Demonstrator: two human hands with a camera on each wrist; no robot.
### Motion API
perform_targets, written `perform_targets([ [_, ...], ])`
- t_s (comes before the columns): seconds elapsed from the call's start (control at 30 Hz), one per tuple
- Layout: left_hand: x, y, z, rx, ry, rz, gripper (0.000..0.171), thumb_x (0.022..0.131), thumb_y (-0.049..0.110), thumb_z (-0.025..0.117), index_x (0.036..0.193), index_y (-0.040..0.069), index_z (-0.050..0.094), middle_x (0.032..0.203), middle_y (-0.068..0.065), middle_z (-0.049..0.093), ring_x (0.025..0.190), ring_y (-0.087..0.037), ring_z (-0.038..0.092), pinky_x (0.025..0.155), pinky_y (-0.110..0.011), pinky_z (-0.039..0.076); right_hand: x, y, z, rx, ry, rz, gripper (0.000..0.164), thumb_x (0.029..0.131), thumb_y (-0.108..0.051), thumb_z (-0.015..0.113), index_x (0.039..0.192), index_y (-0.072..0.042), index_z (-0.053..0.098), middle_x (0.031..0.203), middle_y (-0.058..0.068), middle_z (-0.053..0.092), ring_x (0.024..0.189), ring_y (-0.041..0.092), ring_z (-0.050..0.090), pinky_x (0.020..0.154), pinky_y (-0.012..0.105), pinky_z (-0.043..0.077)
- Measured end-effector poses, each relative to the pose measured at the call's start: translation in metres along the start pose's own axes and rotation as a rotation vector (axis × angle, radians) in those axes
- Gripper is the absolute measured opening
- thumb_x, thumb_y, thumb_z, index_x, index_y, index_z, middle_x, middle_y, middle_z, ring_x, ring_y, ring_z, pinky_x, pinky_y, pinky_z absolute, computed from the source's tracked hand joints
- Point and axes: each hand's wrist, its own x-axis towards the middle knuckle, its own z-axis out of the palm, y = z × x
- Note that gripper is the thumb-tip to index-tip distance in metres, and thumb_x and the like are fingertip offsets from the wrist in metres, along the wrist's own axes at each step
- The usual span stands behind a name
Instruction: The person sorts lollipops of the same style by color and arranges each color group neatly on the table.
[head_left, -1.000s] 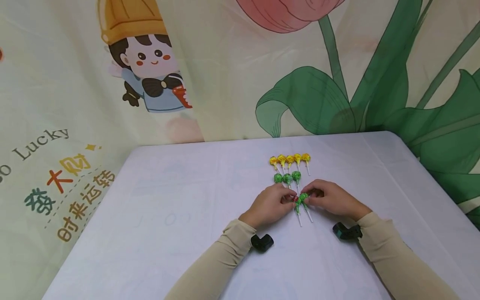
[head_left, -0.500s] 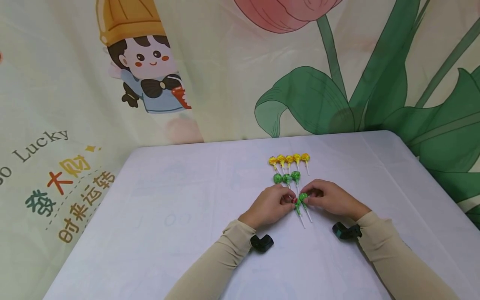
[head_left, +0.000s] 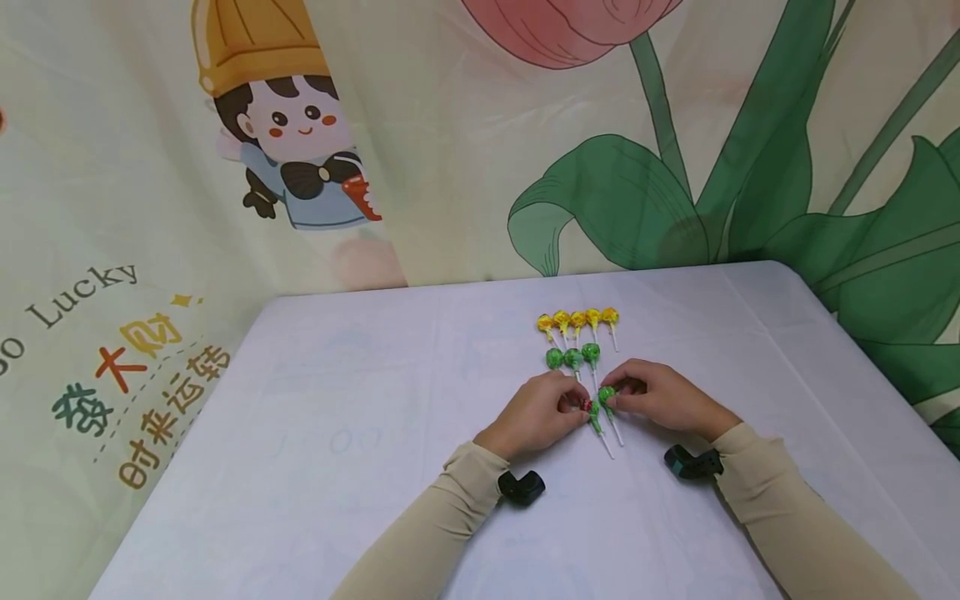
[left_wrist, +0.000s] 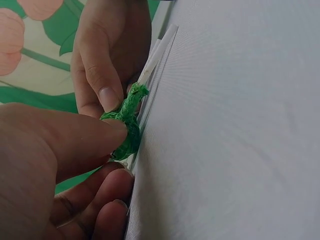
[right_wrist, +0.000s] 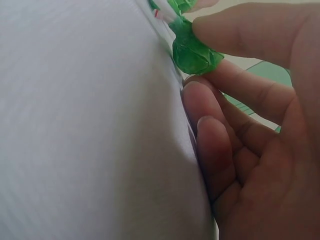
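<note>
Close together over the white table, each hand pinches a green-wrapped lollipop. My left hand (head_left: 534, 414) holds one lollipop (head_left: 596, 417) between thumb and fingers, its stick pointing down to the right; a bit of red shows at its head. In the left wrist view, the thumb presses on the wrapper (left_wrist: 131, 137). My right hand (head_left: 667, 398) pinches the head of the other lollipop (head_left: 608, 397), just right of the first. The right wrist view shows its green wrapper (right_wrist: 192, 55) between thumb and index finger, the other fingers curled beneath.
Beyond the hands lie several green lollipops (head_left: 573, 358), with sticks partly behind my left hand. Farther back is a row of yellow lollipops (head_left: 577, 319). The white table (head_left: 360, 375) meets a printed cloth backdrop (head_left: 450, 167).
The lower stick end of the left-hand lollipop has swung a little to the right, toward the other stick. My left hand has shifted very slightly left; the right hand stays in place.
</note>
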Motion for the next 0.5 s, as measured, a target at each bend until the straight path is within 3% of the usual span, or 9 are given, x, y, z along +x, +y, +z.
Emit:
perform_targets([
  [0.5,-0.0024,0.0002,-0.0012,-0.023,-0.009,0.018,0.014,0.090,0.020,0.075,0.103,0.015,0.072,0.095,0.008,0.063,0.077,-0.004,0.055,0.070,-0.019,0.045,0.0020,-0.0012,-0.0016,0.025,0.002,0.058,0.020,0.094,-0.024,0.071,0.112,-0.015,0.070,0.095,0.002,0.064,0.087,0.023,0.056,0.075,0.035,0.048],
])
